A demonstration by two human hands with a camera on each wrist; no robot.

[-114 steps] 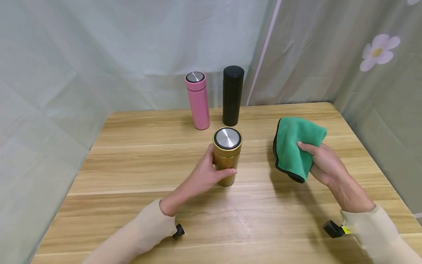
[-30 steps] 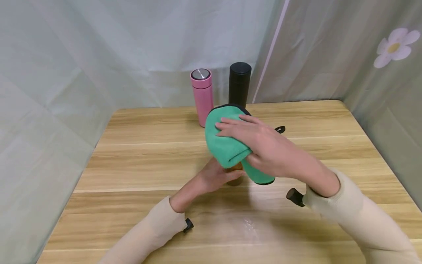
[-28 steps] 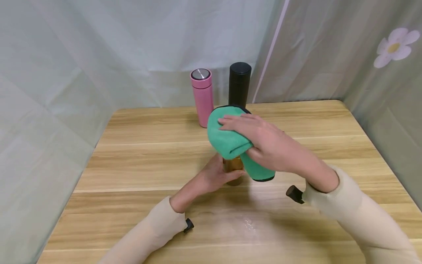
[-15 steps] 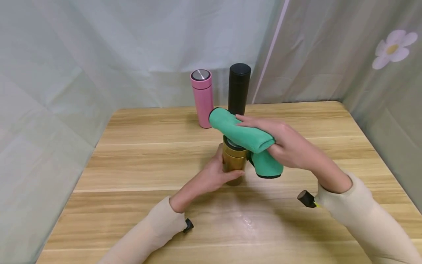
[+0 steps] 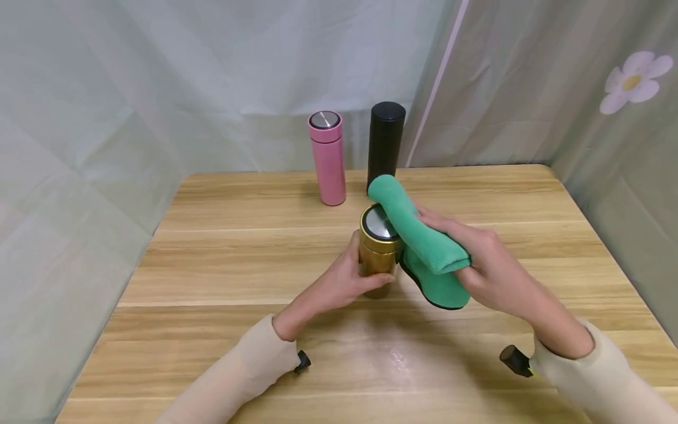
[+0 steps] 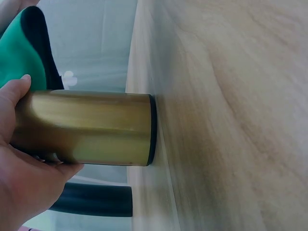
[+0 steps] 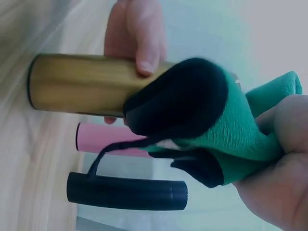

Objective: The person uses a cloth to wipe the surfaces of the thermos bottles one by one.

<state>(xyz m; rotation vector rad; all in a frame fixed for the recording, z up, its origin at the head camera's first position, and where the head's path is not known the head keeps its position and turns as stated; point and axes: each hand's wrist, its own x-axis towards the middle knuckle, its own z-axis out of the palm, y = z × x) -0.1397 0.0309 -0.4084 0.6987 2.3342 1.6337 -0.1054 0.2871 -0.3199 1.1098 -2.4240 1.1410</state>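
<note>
My left hand [image 5: 339, 280] grips the upright gold thermos [image 5: 377, 259], fingers round its far side and thumb across the front. The thermos has a silver disc on its lid. In my right hand [image 5: 495, 271] is a folded green cloth [image 5: 424, 232] with black edging, held against the right side of the lid and hanging down beside the body. The right wrist view shows the cloth's dark underside [image 7: 183, 96] and a black loop [image 7: 101, 156] trailing from it. Seen from the left wrist, the thermos base [image 6: 152, 130] is right at the tabletop.
Behind the gold thermos stand a pink thermos [image 5: 329, 162] and a black thermos [image 5: 385, 141], both upright. The wooden table [image 5: 212, 265] has a small shiny wet-looking patch [image 5: 397, 358] near the front. Pale curtains [image 5: 254, 88] hang at the back and sides.
The right hand brought the cloth from the right onto the lid, covering it, then slid it off rightward and down, uncovering the lid's silver disc. My left hand keeps its grip on the gold thermos.
</note>
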